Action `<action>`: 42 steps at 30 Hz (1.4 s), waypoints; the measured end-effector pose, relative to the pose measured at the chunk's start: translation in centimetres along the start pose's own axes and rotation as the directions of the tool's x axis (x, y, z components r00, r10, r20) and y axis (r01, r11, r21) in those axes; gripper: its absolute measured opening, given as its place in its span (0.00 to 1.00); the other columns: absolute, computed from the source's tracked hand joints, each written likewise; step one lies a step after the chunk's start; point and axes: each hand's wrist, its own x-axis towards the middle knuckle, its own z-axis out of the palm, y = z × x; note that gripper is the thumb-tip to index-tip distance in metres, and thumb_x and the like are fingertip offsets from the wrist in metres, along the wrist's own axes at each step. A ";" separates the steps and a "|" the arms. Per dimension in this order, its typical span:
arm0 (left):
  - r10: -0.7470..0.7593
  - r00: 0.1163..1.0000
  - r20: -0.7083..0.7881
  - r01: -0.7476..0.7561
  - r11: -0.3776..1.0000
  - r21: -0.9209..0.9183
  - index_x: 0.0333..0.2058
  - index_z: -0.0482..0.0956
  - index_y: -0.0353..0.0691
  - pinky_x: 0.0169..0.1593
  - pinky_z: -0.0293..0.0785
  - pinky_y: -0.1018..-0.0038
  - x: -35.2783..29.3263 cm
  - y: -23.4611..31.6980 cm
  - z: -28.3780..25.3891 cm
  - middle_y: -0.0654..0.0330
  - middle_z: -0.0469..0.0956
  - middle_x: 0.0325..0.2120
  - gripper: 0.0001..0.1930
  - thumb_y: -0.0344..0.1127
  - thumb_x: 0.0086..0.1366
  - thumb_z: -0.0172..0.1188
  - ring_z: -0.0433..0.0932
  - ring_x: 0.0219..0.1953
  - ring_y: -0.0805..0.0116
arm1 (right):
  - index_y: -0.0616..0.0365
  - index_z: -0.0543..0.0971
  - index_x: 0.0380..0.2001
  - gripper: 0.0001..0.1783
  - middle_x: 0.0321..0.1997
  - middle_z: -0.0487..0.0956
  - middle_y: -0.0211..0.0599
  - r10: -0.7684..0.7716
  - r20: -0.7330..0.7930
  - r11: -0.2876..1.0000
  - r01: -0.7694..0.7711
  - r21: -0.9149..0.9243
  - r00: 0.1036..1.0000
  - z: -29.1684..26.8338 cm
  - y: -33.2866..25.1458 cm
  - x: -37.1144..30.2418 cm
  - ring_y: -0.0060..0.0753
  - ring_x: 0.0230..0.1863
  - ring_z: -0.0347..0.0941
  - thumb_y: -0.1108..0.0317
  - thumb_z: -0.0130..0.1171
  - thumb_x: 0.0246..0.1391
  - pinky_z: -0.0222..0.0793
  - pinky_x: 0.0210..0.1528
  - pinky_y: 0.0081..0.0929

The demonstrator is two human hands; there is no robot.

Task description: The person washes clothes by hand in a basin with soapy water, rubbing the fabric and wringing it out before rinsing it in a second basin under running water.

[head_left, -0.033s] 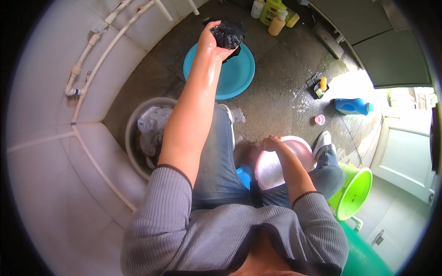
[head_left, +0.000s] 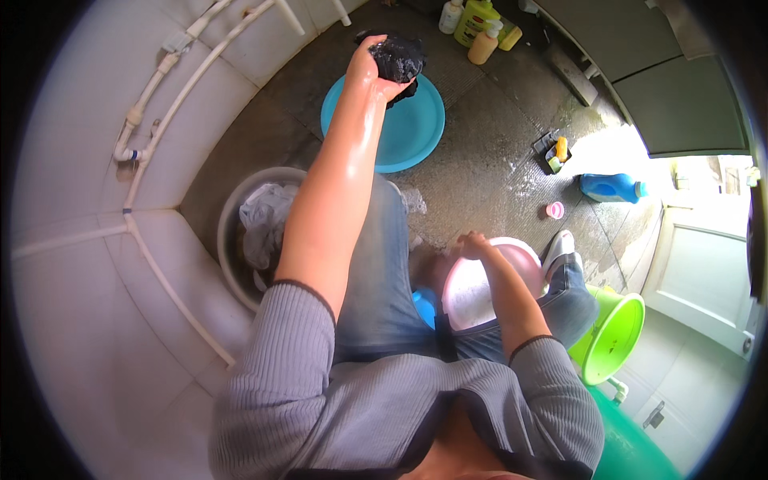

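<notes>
My left hand (head_left: 368, 76) is stretched far forward and closed around a wet, shiny bundle of black cloth (head_left: 398, 58). It holds the bundle above the far edge of a blue basin (head_left: 412, 132) on the floor; my wet forearm covers the basin's left part. Close to my body, a pink basin (head_left: 524, 260) with whitish contents stands between my legs. At its far left rim is my right hand (head_left: 474, 245), fingers curled over the edge and partly hidden.
A metal tub (head_left: 228, 232) with light wet clothes (head_left: 264, 220) stands left. Bottles (head_left: 482, 40) are at the back; a blue bottle (head_left: 610, 187), pink cap (head_left: 555, 210) and black tray (head_left: 552, 154) lie right. A green bucket (head_left: 620, 336) is tipped beside my right knee. The floor (head_left: 472, 152) is wet.
</notes>
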 end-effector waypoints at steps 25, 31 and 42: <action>0.264 0.889 -0.374 0.196 0.520 0.831 0.55 0.54 0.26 0.57 0.59 0.67 4.1 -2.6 -29.5 0.39 0.62 0.53 0.40 0.48 0.53 0.59 0.62 0.57 0.49 | 0.61 0.73 0.40 0.14 0.31 0.76 0.34 0.281 -0.734 0.948 -0.060 0.312 0.619 -22.0 16.7 -28.2 0.22 0.32 0.71 0.65 0.56 0.53 0.67 0.31 0.20; 0.490 0.821 -0.293 0.133 0.335 0.933 0.29 0.72 0.33 0.25 0.63 0.66 8.8 2.2 -38.1 0.48 0.73 0.22 0.18 0.45 0.52 0.59 0.70 0.23 0.59 | 0.61 0.71 0.46 0.20 0.44 0.74 0.42 -0.057 -0.709 0.948 0.260 0.182 0.703 -29.8 -2.4 -18.4 0.32 0.38 0.76 0.67 0.59 0.50 0.71 0.37 0.25; 0.328 0.783 -0.529 0.154 0.721 0.675 0.32 0.76 0.30 0.17 0.68 0.69 9.7 -5.0 -34.0 0.53 0.76 0.24 0.16 0.37 0.49 0.62 0.73 0.18 0.62 | 0.65 0.62 0.54 0.33 0.49 0.70 0.54 -0.634 -0.758 0.728 0.452 -0.516 0.155 -58.3 -26.8 -4.1 0.51 0.50 0.67 0.55 0.56 0.49 0.63 0.51 0.39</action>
